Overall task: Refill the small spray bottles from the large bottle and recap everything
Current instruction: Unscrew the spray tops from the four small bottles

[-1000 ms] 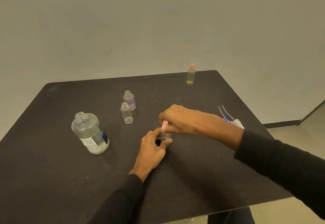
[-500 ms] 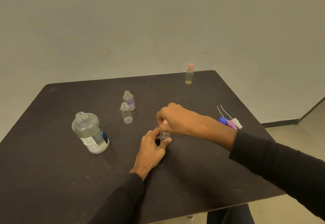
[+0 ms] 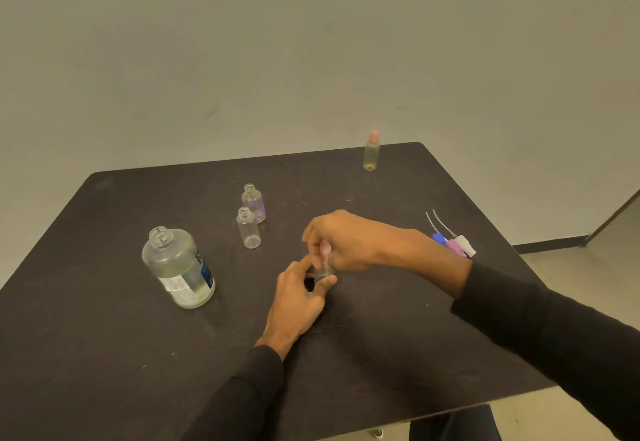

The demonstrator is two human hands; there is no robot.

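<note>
Left hand (image 3: 298, 297) pinches small bottle (image 3: 323, 271) base on table (image 3: 104, 336). Right hand (image 3: 341, 240) grips pink cap (image 3: 325, 248) atop it. Large bottle (image 3: 178, 267) uncapped, left of small bottle.

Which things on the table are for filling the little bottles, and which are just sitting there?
For the job:
large bottle, open
two open small bottles
small bottle in left hand
pink spray top in right hand
loose spray tops

Just sitting:
capped yellowish bottle, far corner
</note>
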